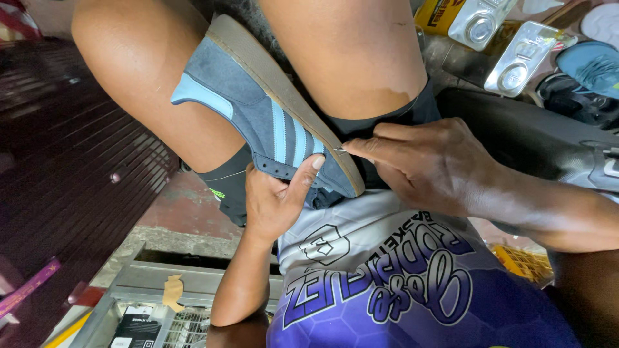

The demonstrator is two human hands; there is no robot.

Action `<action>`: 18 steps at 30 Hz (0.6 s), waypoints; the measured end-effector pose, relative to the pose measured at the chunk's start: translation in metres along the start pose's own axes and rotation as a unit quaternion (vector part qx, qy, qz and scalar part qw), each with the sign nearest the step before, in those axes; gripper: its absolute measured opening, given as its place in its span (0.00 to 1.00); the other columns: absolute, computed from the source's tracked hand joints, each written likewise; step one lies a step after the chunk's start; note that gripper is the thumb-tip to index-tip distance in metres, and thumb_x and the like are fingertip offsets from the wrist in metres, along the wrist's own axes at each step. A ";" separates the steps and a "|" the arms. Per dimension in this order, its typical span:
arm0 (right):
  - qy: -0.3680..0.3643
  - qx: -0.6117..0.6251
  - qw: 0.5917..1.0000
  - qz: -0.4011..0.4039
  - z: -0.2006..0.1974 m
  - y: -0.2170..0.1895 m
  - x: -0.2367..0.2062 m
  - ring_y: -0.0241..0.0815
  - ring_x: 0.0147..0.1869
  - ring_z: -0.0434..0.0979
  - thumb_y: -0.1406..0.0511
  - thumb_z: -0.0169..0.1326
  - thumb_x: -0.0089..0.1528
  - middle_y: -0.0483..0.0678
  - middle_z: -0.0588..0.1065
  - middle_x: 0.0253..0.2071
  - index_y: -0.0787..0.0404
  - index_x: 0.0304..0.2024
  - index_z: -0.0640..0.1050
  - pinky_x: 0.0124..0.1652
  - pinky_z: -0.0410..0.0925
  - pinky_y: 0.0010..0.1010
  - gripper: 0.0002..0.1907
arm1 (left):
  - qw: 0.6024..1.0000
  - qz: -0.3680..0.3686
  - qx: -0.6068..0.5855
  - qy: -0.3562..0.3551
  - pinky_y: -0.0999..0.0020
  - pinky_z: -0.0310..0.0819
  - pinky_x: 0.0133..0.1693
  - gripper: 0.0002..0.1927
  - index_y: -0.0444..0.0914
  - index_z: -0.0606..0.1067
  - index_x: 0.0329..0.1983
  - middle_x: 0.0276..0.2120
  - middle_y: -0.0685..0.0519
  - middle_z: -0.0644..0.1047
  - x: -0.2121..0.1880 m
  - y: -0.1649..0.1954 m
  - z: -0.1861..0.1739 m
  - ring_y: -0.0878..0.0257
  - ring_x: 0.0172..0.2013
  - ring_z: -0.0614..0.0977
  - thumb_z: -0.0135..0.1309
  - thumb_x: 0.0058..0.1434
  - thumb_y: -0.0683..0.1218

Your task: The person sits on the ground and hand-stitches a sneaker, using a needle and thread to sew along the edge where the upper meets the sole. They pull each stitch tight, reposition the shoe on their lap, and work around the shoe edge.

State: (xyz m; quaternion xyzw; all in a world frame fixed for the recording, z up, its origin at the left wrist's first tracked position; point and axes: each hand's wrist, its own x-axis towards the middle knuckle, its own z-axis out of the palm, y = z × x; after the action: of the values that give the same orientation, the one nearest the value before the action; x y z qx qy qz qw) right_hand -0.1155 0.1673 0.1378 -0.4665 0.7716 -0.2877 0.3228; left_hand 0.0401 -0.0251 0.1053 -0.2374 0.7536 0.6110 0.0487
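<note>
The left hand (274, 200) grips a blue suede sneaker (271, 109) from beneath; beside its gum sole, the right hand (429, 164) pinches a thin needle (340, 150).

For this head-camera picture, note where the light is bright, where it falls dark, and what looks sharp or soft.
Head view: the metal tins glare at top right; the left side sinks into dark shadow; the blue shoe and both hands, left hand and right hand, are sharp; far corners look softer and stretched.
</note>
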 end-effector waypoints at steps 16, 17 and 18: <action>-0.118 -0.221 0.958 -0.141 -0.003 -0.002 0.067 0.39 0.22 0.79 0.68 0.54 0.54 0.46 0.73 0.23 0.62 0.30 0.78 0.19 0.70 0.32 0.04 | 0.988 -0.106 -0.070 0.088 0.73 0.73 0.27 0.08 0.30 0.78 0.34 0.21 0.53 0.77 0.004 -0.011 0.020 0.73 0.23 0.75 0.61 0.67 0.40; -0.129 -0.230 0.954 -0.144 -0.001 -0.001 0.069 0.39 0.21 0.78 0.68 0.54 0.54 0.46 0.73 0.22 0.63 0.29 0.77 0.18 0.70 0.32 0.03 | 0.984 -0.123 -0.089 0.090 0.74 0.76 0.26 0.08 0.30 0.79 0.35 0.22 0.54 0.79 0.004 -0.011 0.020 0.74 0.23 0.77 0.60 0.66 0.41; -0.140 -0.238 0.950 -0.145 0.002 0.000 0.069 0.38 0.20 0.78 0.68 0.54 0.55 0.46 0.72 0.21 0.63 0.28 0.77 0.17 0.70 0.31 0.03 | 0.984 -0.122 -0.097 0.092 0.74 0.76 0.26 0.07 0.29 0.79 0.36 0.23 0.54 0.79 0.004 -0.011 0.020 0.74 0.23 0.77 0.60 0.66 0.41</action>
State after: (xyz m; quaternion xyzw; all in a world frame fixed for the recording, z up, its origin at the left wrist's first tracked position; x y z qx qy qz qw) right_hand -0.1389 0.1043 0.1208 -0.6722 0.6887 -0.0710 0.2621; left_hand 0.0366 -0.0089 0.0889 -0.3861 0.6573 0.6465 0.0304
